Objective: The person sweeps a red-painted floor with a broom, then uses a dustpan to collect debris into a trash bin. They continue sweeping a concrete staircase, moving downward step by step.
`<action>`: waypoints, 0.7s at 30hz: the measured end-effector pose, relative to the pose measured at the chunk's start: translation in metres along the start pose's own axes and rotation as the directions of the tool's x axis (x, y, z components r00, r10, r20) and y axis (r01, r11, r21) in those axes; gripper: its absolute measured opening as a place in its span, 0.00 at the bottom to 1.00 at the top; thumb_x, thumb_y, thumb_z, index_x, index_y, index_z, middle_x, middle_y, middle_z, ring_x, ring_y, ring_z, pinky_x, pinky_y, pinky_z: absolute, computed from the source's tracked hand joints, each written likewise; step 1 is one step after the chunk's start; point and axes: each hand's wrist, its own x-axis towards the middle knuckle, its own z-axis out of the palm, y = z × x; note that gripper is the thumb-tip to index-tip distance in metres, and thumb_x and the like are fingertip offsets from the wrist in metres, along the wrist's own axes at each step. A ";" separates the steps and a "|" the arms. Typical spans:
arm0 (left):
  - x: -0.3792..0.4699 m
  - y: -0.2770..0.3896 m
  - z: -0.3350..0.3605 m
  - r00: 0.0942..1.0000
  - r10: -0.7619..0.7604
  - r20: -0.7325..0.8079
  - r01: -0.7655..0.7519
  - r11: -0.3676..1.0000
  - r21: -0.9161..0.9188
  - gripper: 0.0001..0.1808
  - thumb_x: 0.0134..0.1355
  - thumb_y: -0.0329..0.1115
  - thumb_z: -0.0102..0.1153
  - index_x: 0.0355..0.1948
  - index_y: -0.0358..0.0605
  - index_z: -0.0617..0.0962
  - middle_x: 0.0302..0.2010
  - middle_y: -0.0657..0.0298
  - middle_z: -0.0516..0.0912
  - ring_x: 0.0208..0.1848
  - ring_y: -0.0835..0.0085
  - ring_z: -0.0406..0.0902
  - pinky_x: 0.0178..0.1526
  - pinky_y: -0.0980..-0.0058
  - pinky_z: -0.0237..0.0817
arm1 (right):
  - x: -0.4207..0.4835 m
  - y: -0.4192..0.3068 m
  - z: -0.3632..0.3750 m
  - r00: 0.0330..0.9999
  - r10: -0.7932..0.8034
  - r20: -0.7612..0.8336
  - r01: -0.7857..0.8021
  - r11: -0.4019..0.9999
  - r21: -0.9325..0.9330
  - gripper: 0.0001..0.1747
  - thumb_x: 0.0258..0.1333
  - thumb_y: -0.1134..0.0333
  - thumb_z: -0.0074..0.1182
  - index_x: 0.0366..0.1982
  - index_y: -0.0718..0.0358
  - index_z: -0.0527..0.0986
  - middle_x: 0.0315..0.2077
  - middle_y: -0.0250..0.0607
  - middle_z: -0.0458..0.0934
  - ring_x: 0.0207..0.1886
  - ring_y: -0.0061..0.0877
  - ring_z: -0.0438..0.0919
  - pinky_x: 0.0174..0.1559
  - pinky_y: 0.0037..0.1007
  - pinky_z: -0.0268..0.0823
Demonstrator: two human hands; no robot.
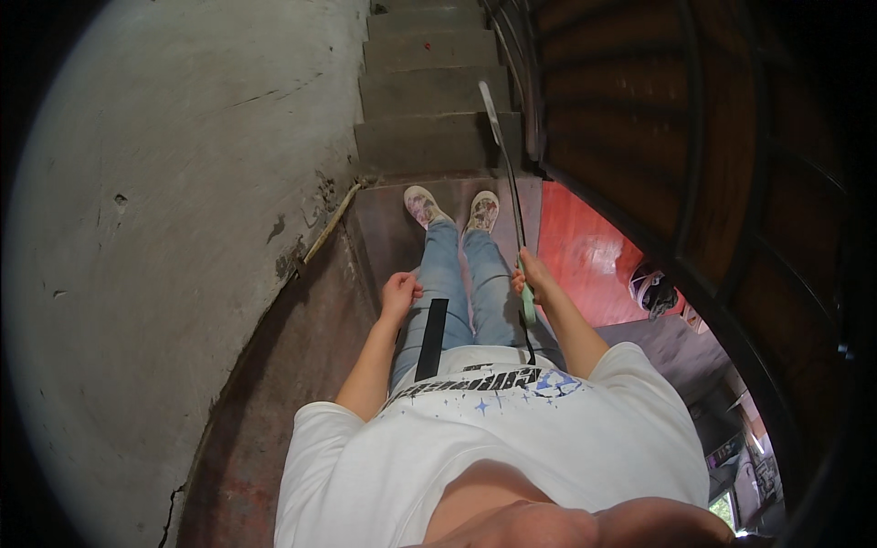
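Observation:
My right hand (534, 277) is closed around the green handle of a long, slim tool (512, 181). Its dark shaft extends forward over the floor to a narrow whitish end, which overlaps the steps in the view; its exact kind is unclear. My left hand (401, 296) hangs by my left thigh with the fingers curled in, and no object shows in it. Between my arms, a wide black strap (431, 339) hangs over my jeans (444, 274). A thin black strap hangs near the lower end of the green handle.
Concrete stairs (431, 92) lie ahead of my shoes (423, 205), with a small red bit (427, 46) on one step. A rough plaster wall (171, 171) borders the left. A dark railing with brown panels (616, 123) curves along the right. Beyond it, a dark bundle (654, 291) lies near red flooring (582, 253).

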 end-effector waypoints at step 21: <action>0.003 -0.002 -0.012 0.999 0.040 -0.018 -0.041 0.996 -0.083 0.10 0.61 0.37 0.50 0.38 0.42 0.74 0.28 0.62 0.79 0.24 0.79 0.75 0.24 0.84 0.63 | 0.039 -0.038 -0.023 0.995 -0.076 0.070 0.091 0.966 -0.242 0.13 0.57 0.59 0.44 0.29 0.61 0.63 0.15 0.32 0.63 0.13 0.20 0.62 0.14 0.23 0.58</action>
